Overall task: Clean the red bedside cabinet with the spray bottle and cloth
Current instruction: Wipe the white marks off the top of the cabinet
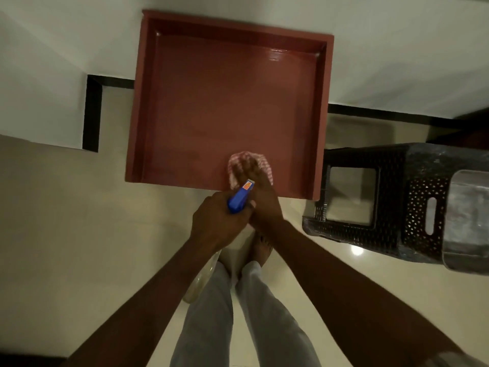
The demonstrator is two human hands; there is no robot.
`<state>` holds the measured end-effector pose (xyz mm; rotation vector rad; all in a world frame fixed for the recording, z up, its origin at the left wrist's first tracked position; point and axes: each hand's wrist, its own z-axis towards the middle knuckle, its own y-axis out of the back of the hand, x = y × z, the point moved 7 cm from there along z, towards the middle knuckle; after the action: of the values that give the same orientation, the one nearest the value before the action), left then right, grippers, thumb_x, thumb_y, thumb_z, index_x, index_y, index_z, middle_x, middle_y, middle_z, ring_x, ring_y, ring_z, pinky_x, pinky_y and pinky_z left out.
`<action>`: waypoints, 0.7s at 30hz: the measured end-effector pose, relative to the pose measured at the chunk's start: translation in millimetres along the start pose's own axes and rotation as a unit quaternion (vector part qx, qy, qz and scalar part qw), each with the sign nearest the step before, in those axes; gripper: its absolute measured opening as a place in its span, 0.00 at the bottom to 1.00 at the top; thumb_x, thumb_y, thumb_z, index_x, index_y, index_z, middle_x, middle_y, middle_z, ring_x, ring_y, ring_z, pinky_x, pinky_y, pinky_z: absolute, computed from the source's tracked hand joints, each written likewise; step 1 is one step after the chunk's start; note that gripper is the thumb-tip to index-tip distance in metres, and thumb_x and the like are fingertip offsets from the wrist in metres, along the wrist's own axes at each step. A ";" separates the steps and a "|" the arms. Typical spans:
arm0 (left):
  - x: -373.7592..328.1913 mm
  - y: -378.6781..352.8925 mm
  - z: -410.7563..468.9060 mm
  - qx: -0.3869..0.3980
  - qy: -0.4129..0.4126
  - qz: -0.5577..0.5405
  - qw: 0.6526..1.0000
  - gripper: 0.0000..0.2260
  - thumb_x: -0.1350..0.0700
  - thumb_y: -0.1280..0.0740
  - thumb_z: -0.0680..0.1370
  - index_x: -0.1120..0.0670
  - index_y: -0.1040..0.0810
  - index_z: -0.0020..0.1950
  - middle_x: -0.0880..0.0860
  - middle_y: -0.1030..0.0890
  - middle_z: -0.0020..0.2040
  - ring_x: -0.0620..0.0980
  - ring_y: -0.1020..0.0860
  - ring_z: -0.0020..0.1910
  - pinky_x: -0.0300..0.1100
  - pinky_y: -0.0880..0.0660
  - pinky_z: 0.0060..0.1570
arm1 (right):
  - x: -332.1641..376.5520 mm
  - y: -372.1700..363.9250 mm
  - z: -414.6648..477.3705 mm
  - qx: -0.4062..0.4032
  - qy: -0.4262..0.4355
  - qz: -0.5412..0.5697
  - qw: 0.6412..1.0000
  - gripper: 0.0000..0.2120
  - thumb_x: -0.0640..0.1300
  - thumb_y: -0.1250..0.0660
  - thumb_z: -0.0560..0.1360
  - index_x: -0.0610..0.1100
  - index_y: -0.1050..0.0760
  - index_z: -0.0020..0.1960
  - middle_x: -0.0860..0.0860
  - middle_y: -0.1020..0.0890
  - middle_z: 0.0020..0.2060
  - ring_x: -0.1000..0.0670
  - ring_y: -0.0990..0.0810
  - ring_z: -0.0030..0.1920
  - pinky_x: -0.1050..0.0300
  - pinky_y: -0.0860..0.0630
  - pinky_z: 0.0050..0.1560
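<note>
The red bedside cabinet stands below me against the white wall, its flat top ringed by a raised rim. My right hand presses a pink checked cloth flat on the top near its front edge. My left hand is closed around the spray bottle, whose blue head points toward the cloth. The bottle's clear body hangs down below my left wrist, partly hidden by the forearm. The two hands touch just in front of the cabinet's front edge.
A black perforated plastic stool stands just right of the cabinet, with a grey object on it at the frame's right edge. My legs and bare feet are on the glossy cream floor. A black skirting band runs along the wall.
</note>
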<state>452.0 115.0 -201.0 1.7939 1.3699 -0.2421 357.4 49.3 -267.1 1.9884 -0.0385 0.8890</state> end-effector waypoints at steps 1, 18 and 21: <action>2.9 3.9 -0.4 -0.011 -0.002 0.001 1.000 0.13 0.39 0.30 0.79 0.46 0.22 0.41 0.51 0.16 0.36 0.52 0.17 0.35 0.54 0.17 0.46 | 1.8 -7.9 -10.3 0.008 0.034 -0.006 0.999 0.28 0.36 0.35 0.81 0.38 0.37 0.80 0.42 0.38 0.81 0.42 0.44 0.82 0.45 0.47 0.82; 108.7 49.3 -28.0 -0.091 0.056 -0.079 0.991 0.18 0.40 0.30 0.78 0.53 0.22 0.38 0.55 0.17 0.34 0.58 0.19 0.32 0.55 0.18 0.40 | 26.1 -37.6 1.9 -0.074 -0.033 -0.043 0.996 0.29 0.42 0.42 0.83 0.43 0.43 0.83 0.45 0.42 0.82 0.45 0.50 0.83 0.44 0.53 0.83; 122.9 59.5 -33.9 -0.121 0.078 -0.123 0.982 0.16 0.41 0.29 0.77 0.54 0.19 0.41 0.57 0.15 0.37 0.63 0.18 0.33 0.61 0.17 0.43 | 76.1 -64.6 34.2 -0.030 0.047 -0.062 0.997 0.28 0.44 0.41 0.84 0.44 0.42 0.83 0.46 0.43 0.83 0.45 0.50 0.83 0.48 0.55 0.83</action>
<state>539.6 222.7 -223.9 1.4672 1.6590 -0.0627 456.3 83.7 -279.7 1.8711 0.1092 0.8896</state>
